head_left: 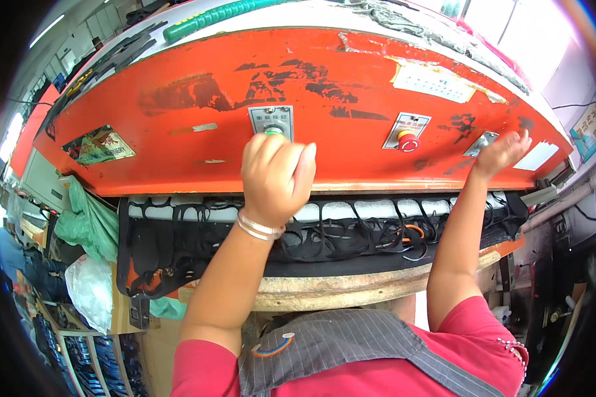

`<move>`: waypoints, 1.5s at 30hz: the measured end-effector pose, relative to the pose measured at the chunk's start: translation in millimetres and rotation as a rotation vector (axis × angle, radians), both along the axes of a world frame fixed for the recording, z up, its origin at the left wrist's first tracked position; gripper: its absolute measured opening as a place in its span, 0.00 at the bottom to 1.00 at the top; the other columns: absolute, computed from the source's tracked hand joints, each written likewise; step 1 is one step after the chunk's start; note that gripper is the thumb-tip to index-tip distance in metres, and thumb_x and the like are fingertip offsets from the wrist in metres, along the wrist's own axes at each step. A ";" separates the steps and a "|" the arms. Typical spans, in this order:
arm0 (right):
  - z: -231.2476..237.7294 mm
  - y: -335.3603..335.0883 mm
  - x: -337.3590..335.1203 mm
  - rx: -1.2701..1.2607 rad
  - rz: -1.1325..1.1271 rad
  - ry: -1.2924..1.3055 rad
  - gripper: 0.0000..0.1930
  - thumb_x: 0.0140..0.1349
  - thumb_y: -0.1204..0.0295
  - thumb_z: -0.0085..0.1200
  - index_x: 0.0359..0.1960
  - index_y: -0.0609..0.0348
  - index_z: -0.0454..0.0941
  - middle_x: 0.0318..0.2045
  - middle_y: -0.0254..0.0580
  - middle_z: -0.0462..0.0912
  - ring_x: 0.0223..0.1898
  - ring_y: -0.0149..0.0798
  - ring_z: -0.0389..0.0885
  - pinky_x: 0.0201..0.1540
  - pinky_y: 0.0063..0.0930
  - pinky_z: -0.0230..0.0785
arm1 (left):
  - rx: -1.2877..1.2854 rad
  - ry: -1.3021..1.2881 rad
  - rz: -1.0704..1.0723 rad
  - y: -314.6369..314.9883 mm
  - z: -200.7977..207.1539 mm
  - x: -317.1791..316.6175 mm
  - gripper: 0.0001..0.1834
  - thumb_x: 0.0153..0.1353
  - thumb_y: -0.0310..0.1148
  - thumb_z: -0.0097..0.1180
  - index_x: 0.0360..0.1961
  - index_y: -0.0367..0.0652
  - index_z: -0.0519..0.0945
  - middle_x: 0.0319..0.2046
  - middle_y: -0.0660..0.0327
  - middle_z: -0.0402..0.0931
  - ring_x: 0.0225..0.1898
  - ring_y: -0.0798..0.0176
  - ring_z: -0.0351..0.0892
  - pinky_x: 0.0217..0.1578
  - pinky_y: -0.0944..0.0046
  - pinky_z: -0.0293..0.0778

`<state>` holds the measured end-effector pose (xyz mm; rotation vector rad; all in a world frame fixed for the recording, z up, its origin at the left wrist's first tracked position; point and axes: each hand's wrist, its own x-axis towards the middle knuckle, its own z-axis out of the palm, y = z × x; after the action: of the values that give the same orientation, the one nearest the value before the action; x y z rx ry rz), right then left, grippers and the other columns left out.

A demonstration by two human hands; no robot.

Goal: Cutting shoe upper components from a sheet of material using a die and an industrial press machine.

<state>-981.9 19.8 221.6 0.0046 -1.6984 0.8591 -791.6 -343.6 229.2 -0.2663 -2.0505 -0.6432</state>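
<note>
My left hand is closed in a fist, thumb alongside, in front of a green push button on a metal plate. The fist hides part of the button; I cannot tell how firmly they touch. On the far right, my right hand covers part of another metal-plated button, its fingers loosely bent and slightly apart. Both controls sit on the front of a red machine. A red emergency stop button lies between my hands. Below the panel, black fabric pieces with straps lie in a row along white blocks.
A worn wooden edge runs between me and the black fabric. On top of the machine lies a green ridged tube and grey crumpled material. Green cloth and a white plastic bag are at left, above a rack.
</note>
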 end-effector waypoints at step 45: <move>-105.3 -228.1 256.3 1.190 1.268 -0.939 0.32 0.43 0.50 0.62 0.41 0.67 0.77 0.41 0.56 0.79 0.46 0.55 0.77 0.49 0.43 0.71 | -0.037 -1.005 0.098 21.2 -142.4 245.7 0.33 0.58 0.41 0.55 0.61 0.34 0.65 0.63 0.49 0.62 0.67 0.51 0.56 0.66 0.49 0.51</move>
<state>-725.6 -208.3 116.3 1.8919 -2.8699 0.5235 -545.9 -322.4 86.8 0.1934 -3.0046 -0.7608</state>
